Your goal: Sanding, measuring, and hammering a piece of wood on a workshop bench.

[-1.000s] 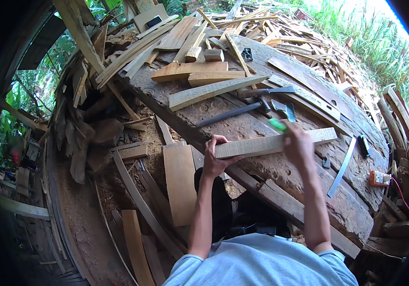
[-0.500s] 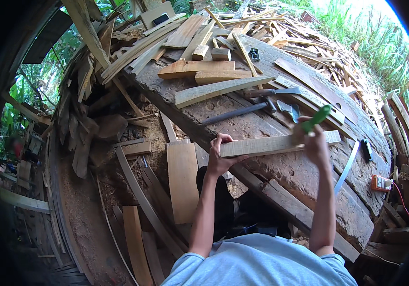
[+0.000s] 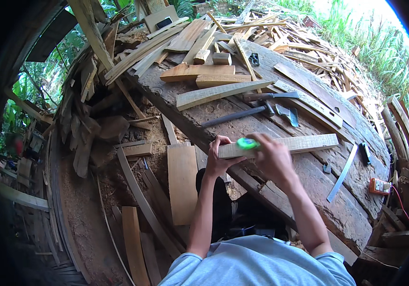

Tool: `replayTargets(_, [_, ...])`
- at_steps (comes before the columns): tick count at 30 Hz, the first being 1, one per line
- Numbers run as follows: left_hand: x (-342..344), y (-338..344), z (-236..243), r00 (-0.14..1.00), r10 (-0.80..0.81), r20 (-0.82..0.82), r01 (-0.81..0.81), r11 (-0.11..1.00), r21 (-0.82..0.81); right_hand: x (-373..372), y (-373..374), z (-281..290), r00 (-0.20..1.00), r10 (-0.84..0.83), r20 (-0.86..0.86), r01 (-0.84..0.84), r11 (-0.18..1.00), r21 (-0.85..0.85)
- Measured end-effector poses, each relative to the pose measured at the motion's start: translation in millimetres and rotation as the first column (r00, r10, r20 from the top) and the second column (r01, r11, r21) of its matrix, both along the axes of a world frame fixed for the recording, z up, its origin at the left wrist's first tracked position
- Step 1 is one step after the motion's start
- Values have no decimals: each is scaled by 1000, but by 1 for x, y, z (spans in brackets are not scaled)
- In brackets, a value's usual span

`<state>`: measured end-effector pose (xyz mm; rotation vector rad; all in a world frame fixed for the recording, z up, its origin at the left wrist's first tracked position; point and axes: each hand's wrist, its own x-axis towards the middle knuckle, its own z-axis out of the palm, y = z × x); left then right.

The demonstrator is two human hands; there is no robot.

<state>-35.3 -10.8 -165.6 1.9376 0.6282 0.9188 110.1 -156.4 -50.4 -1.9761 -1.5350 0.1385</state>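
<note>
My left hand [image 3: 219, 159] is closed round the left end of a pale, squared wooden beam [image 3: 308, 143], held slightly diagonally over the front of a thick, worn slab bench [image 3: 309, 186]. My right hand [image 3: 269, 157] grips a bright green tool [image 3: 246, 143], blurred, over the left part of the beam's top face. Just beyond the beam lie a hammer [image 3: 233, 117] with a long dark handle, a broad blade with a wooden handle [image 3: 257, 97] and a small teal metal piece [image 3: 292, 116]. A steel strip [image 3: 342, 171] lies to the right.
Offcuts [image 3: 197, 71] cover the back of the bench, with a heap of slats [image 3: 304, 52] behind. An orange socket box [image 3: 378, 185] with red cord sits at the right edge, near a small black tool [image 3: 365, 152]. Boards [image 3: 181, 186] and sawdust lie below at left.
My right hand and the green tool have moved leftward along the beam, from its right part to near its left end. My left hand has stayed on the beam's end.
</note>
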Motion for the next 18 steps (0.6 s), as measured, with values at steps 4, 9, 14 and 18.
replayTargets(4, [1,4,-3,990,-88,110,109,974,-197,-34,19,5,971,210,-115,-197,974,115])
replayTargets(9, [-1,0,1,999,-29,30,29,999,18,26,4,-20,590,212,-779,-66,974,216])
replayTargets(14, [1,1,3,997,-46,58,42,996,76,146,-74,-14,632,63,-773,239,932,271])
replayTargets(18, [1,3,1,996,-66,62,67,998,-14,175,-98,0,784,-614,-93,618,785,32])
